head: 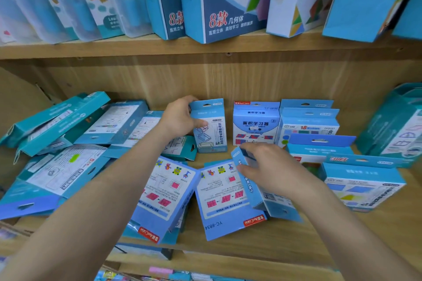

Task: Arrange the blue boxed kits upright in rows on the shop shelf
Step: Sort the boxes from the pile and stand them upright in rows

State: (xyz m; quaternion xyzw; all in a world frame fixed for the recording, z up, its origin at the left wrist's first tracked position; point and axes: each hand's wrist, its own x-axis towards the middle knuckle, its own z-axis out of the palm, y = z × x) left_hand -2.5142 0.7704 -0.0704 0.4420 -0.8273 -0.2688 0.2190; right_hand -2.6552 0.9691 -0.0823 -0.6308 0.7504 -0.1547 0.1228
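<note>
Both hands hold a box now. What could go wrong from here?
1. The upright box that the left hand grips stands apart from the standing box beside it; released, it might tip over.
2. The right hand holds a tilted box above the flat boxes, which lie near the shelf's front edge; a nudge could push one off.
3. The leaning teal pile at the left might slide toward the row.

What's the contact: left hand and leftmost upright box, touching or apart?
Touching. Head view: left hand grips the leftmost upright box, thumb across its front.
</note>
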